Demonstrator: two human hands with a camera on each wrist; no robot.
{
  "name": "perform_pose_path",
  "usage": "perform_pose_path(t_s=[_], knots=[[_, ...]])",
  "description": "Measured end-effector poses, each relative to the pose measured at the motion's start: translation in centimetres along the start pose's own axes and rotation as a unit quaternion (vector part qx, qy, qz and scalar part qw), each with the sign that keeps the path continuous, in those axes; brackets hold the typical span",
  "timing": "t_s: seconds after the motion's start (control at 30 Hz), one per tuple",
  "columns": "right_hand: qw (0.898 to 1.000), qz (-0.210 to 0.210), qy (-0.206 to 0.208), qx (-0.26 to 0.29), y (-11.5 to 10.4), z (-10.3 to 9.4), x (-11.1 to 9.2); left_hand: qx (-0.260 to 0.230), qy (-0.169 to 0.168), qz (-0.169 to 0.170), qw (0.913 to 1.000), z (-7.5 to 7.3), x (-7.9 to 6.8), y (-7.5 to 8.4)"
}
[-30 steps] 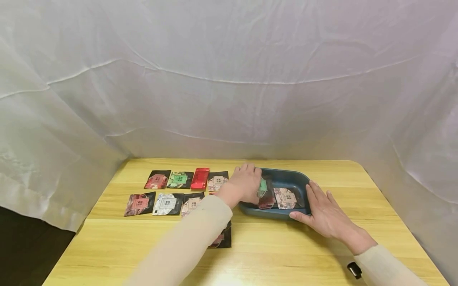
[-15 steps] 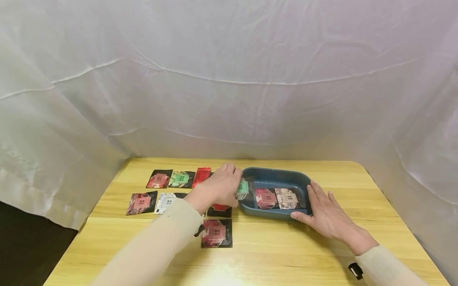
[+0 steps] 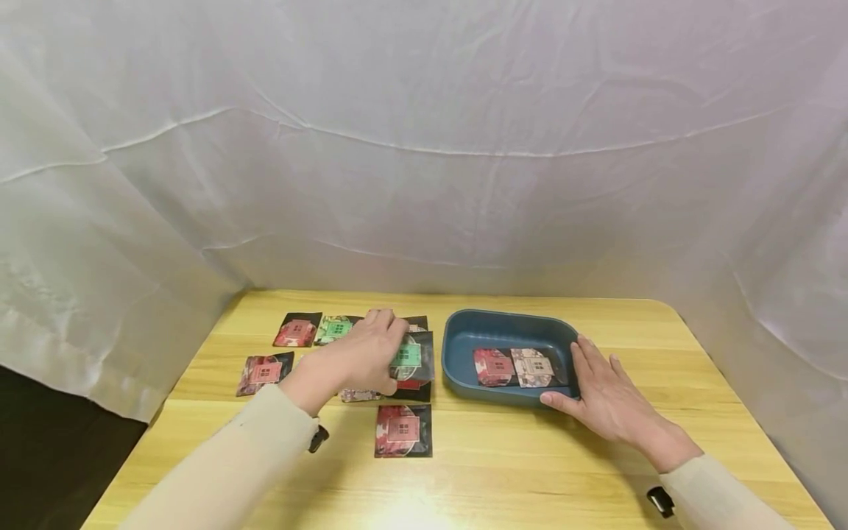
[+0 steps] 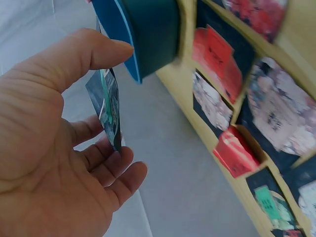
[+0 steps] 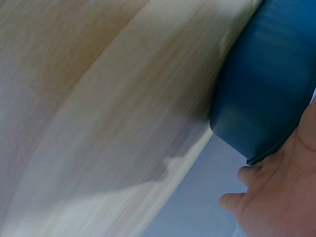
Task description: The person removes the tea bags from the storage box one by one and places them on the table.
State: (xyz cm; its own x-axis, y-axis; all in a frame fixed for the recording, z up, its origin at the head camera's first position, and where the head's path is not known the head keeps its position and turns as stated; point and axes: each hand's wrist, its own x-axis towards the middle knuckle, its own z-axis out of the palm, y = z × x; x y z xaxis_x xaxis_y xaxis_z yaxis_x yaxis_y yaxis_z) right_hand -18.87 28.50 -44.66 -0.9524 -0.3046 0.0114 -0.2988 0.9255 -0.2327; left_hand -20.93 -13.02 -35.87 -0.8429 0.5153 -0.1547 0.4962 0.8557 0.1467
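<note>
My left hand [image 3: 358, 355] pinches a flat black sachet with a green label [image 3: 407, 355] over the laid-out packets. In the left wrist view that sachet [image 4: 109, 106] is seen nearly edge-on between thumb and fingers. A blue tray [image 3: 493, 394] stands to the right. Inside it lie a red-labelled sachet [image 3: 493, 366] and a pale floral sachet [image 3: 532, 367], side by side. My right hand [image 3: 609, 403] rests with straight fingers against the tray's right end, its thumb at the front corner. The right wrist view shows the fingers at the rim from outside.
Several more sachets lie in rows on the wooden table, among them a red-labelled one [image 3: 403, 431] in front and another [image 3: 296, 330] at the back left. A small red packet [image 4: 237, 152] shows in the left wrist view. White cloth [image 3: 424, 184] hangs behind the table.
My left hand has moved left from over the tray to above the rows, carrying the green-labelled sachet out. The right hand has stayed at the tray's right end.
</note>
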Motion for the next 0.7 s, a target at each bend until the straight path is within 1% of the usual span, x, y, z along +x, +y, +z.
perform_pose_path(t_s=[0.13,0.3,0.53,0.7], knots=[[1.000,-0.001,0.000,0.000,0.0,0.0,0.0,-0.010,0.004,0.001,0.9999,0.3,-1.5,-0.9],[1.000,-0.003,-0.001,-0.005,0.0,-0.1,0.0,-0.027,0.011,0.010,0.9995,0.9,-3.4,-1.7],[1.000,-0.005,0.003,-0.013,-0.1,0.0,0.1,-0.047,0.020,0.001,0.9987,2.4,-6.1,-3.3],[1.000,-0.004,0.003,-0.011,-0.1,0.0,0.0,-0.052,0.012,-0.007,0.9985,3.6,-7.9,-4.5]])
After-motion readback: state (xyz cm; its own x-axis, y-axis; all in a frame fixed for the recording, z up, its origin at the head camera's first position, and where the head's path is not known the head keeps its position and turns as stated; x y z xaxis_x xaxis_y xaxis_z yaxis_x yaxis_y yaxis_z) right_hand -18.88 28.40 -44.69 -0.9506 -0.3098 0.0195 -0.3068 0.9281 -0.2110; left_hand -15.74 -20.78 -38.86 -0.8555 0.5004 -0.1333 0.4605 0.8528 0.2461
